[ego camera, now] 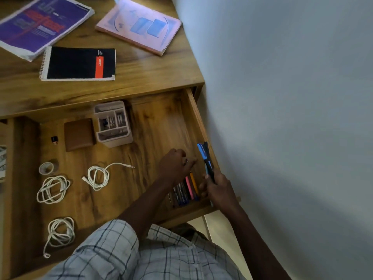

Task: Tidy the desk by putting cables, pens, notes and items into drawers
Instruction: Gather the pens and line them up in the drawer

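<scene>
The wooden drawer [193, 110] is pulled out below the desk top. My right hand [219, 188] grips a bundle of blue and black pens [205, 156] along the drawer's right wall. My left hand [175, 164] rests palm down, fingers loosely curled, on a row of pens [186, 191] lying in the drawer's front right corner; whether it grips any of them is hidden. Three coiled white cables [99, 175] [52, 188] [60, 232] lie on the drawer floor at the left.
A white organiser box [113, 124], brown wallet [79, 134], small dark cap [54, 139] and tape roll [46, 168] sit in the drawer. On the desk lie a black spiral notebook [78, 63], purple book [38, 25] and pink book [139, 25]. A wall [282, 98] stands right.
</scene>
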